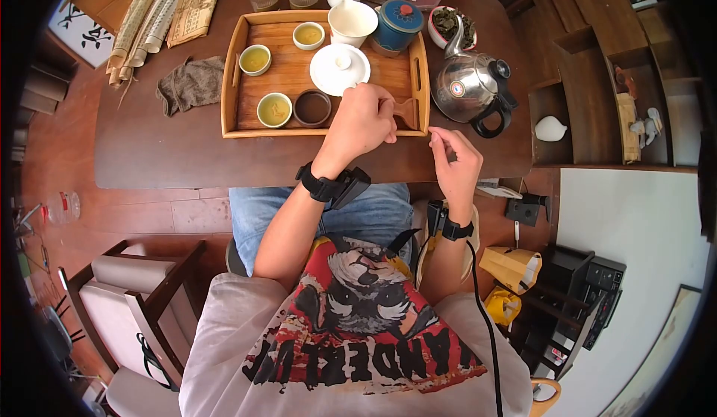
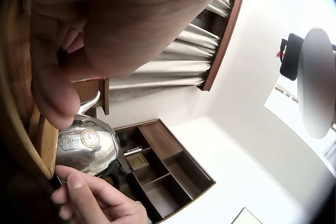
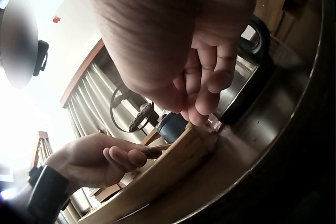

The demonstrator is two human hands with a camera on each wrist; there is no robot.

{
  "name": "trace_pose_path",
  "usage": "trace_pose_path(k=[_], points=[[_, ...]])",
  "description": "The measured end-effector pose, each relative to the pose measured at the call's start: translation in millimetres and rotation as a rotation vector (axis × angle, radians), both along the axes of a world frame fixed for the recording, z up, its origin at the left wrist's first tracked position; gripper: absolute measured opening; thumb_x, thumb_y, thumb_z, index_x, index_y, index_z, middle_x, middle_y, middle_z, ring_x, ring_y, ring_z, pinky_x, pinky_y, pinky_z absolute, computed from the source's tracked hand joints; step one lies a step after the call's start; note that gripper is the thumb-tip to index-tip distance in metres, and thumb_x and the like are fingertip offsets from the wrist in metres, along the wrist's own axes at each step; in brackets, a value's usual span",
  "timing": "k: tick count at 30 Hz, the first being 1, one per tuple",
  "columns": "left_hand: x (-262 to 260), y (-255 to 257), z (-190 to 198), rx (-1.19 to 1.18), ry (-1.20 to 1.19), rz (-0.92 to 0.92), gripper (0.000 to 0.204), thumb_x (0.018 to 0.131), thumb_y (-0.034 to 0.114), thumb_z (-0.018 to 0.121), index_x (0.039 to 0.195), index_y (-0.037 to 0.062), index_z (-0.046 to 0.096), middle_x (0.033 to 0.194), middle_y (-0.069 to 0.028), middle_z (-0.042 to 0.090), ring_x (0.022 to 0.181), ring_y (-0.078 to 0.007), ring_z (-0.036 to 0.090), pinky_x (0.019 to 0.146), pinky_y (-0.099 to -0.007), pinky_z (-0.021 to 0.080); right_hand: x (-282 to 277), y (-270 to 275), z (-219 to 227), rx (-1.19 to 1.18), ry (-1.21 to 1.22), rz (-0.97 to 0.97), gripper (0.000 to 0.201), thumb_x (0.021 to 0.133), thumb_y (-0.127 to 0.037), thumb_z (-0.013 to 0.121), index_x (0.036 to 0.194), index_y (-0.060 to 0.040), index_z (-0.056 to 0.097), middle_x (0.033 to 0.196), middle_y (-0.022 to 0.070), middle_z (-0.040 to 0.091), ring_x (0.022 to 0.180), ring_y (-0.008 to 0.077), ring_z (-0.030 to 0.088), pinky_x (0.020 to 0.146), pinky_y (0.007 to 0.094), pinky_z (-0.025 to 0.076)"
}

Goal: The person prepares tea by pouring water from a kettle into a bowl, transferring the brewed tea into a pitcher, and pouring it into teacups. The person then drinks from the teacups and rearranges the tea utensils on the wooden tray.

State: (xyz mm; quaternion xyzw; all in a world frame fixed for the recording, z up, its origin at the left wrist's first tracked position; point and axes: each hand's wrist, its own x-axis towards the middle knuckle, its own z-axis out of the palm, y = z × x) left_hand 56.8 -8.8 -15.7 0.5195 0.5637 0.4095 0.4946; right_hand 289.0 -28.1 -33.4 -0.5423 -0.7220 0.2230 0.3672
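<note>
My left hand (image 1: 362, 120) is over the front right of the wooden tea tray (image 1: 231, 111), fingers curled. It grips a flat brown wooden piece (image 1: 408, 112) with a flared end; the right wrist view shows its thin edge (image 3: 156, 149) emerging from the fingers. A white lidded bowl (image 1: 340, 72) sits just beyond this hand, and a dark round cup (image 1: 312, 108) to its left. My right hand (image 1: 457, 165) is off the tray's front right corner, thumb and fingers loosely bent, with no object showing between them. The steel kettle (image 1: 470, 88) stands beyond it.
Three small cups of yellow tea (image 1: 255, 60) sit on the tray's left side. Behind are a white pitcher (image 1: 352, 21), a blue canister (image 1: 397, 25) and a bowl of leaves (image 1: 452, 27). A brown cloth (image 1: 190, 85) and bamboo scrolls (image 1: 153, 25) lie left.
</note>
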Motion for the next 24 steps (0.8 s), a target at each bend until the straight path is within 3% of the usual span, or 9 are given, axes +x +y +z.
trace_pose_path(k=[6, 15, 19, 22, 24], points=[[-3.4, -0.2, 2.7, -0.009, -0.087, -0.002, 0.023, 0.107, 0.002, 0.06, 0.111, -0.0163, 0.074, 0.077, -0.0143, 0.077, 0.065, -0.0188, 0.078, 0.059, -0.0295, 0.062, 1.7, -1.2, 2.6, 0.014, -0.009, -0.006, 0.013, 0.105, -0.006, 0.075, 0.115, -0.0004, 0.082, 0.085, 0.0061, 0.074, 0.071, 0.0098, 0.065, 0.067, 0.0268, 0.051], [-31.1, -10.3, 24.1, -0.101, -0.41, -0.009, 0.024, 0.113, 0.006, 0.06, 0.125, -0.0126, 0.07, 0.086, -0.012, 0.076, 0.068, -0.0142, 0.073, 0.062, -0.0267, 0.06, 2.5, -1.1, 0.7, 0.065, 0.035, 0.02, 0.011, 0.103, -0.005, 0.077, 0.113, -0.0005, 0.081, 0.084, 0.0079, 0.071, 0.067, 0.0132, 0.063, 0.063, 0.0291, 0.05], [-70.8, -23.4, 36.7, -0.016, -0.496, 0.082, 0.024, 0.114, 0.008, 0.06, 0.123, -0.0115, 0.07, 0.087, -0.0121, 0.078, 0.068, -0.0145, 0.073, 0.062, -0.0263, 0.059, 4.0, 1.4, -1.4, 0.066, -0.02, 0.015, 0.01, 0.105, -0.006, 0.075, 0.111, -0.0005, 0.081, 0.086, 0.0079, 0.073, 0.076, 0.0135, 0.071, 0.069, 0.0279, 0.053], [-113.6, -47.1, 50.9, 0.025, -0.477, 0.179, 0.026, 0.115, 0.011, 0.062, 0.128, -0.0095, 0.07, 0.09, -0.0117, 0.078, 0.071, -0.0129, 0.073, 0.065, -0.025, 0.058, 2.9, 3.7, -4.8, 0.057, 0.018, 0.038, 0.01, 0.105, -0.004, 0.074, 0.111, 0.0007, 0.08, 0.086, 0.0062, 0.073, 0.074, 0.012, 0.066, 0.066, 0.027, 0.05], [-140.6, -64.3, 57.2, 0.127, -0.4, 0.384, 0.025, 0.114, 0.009, 0.061, 0.124, -0.0126, 0.07, 0.091, -0.0151, 0.08, 0.073, -0.0168, 0.076, 0.067, -0.0273, 0.061, 1.9, 5.6, -6.3, 0.058, 0.041, 0.054, 0.01, 0.105, -0.003, 0.074, 0.111, 0.0013, 0.08, 0.086, 0.0062, 0.073, 0.075, 0.0114, 0.067, 0.066, 0.0268, 0.05]])
